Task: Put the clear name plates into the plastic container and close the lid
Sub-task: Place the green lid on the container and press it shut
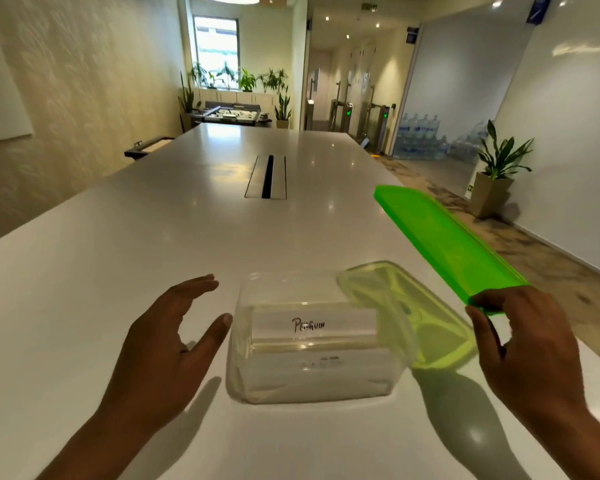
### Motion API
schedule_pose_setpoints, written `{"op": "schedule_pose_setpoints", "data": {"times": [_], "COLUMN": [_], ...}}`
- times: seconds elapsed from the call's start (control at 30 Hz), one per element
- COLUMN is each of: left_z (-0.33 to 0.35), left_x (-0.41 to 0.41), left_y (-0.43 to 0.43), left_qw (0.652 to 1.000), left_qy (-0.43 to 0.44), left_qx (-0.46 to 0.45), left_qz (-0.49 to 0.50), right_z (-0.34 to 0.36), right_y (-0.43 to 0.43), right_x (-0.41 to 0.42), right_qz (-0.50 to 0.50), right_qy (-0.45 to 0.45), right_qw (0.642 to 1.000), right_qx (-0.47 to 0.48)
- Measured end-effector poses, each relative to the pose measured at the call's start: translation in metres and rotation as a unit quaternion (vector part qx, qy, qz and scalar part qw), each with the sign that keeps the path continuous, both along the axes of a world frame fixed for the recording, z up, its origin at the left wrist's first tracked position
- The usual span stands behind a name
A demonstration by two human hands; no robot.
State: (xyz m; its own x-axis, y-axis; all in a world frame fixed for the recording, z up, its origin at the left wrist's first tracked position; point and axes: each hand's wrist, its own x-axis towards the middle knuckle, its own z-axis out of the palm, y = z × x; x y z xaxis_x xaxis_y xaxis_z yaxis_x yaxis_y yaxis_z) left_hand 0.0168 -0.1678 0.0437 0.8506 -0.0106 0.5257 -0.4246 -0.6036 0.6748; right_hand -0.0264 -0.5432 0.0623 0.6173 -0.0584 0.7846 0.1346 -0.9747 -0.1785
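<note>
Clear container [312,341] sits on white tabletop [118,254], between both hands. Name plates [314,325] already inside, top one hand-lettered. Right hand [530,344] pinches near edge of green lid [447,244], lid raised and tilted, off the container. Left hand [167,351] open, fingers apart, holding nothing, just beside the container's left wall. Lid looks thin, light, likely flexible; best seated by the rim, pressing corners. Container probably light and slick, so brace its side wall while closing.
</note>
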Motion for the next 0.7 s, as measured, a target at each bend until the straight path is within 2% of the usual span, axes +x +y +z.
{"op": "schedule_pose_setpoints", "data": {"times": [0.1,0.17,0.2,0.27,0.3,0.33,0.4,0.47,0.6,0.7], "left_z": [0.025,0.043,0.053,0.072,0.08,0.086,0.091,0.086,0.061,0.041], "left_x": [0.014,0.026,0.033,0.046,0.051,0.055,0.058,0.055,0.047,0.045], "left_y": [-0.005,-0.006,-0.006,-0.006,-0.008,-0.009,-0.012,-0.017,-0.03,-0.036], "left_qw": [0.999,0.999,0.998,0.996,0.995,0.995,0.99,0.985,0.976,0.981], "left_qy": [-0.028,-0.039,-0.05,-0.077,-0.081,-0.079,-0.073,-0.074,-0.013,0.023], "left_qx": [-0.011,-0.032,-0.038,-0.037,-0.035,-0.039,-0.062,-0.078,-0.165,-0.164], "left_qz": [-0.017,-0.022,-0.023,-0.031,-0.04,-0.055,-0.103,-0.131,-0.141,-0.103], "right_z": [0.03,0.05,0.059,0.077,0.084,0.091,0.103,0.105,0.09,0.07], "right_y": [0.005,0.009,0.011,0.018,0.02,0.022,0.029,0.033,0.038,0.035], "right_x": [0.007,0.014,0.018,0.024,0.027,0.031,0.037,0.045,0.07,0.085], "right_qz": [0.092,0.163,0.226,0.362,0.401,0.421,0.427,0.397,0.271,0.205], "right_qy": [-0.056,-0.059,-0.057,-0.043,-0.032,-0.021,-0.004,0.002,0.022,0.076], "right_qw": [0.993,0.977,0.951,0.849,0.804,0.773,0.739,0.723,0.733,0.726], "right_qx": [0.049,0.124,0.202,0.382,0.439,0.474,0.521,0.566,0.624,0.652]}}
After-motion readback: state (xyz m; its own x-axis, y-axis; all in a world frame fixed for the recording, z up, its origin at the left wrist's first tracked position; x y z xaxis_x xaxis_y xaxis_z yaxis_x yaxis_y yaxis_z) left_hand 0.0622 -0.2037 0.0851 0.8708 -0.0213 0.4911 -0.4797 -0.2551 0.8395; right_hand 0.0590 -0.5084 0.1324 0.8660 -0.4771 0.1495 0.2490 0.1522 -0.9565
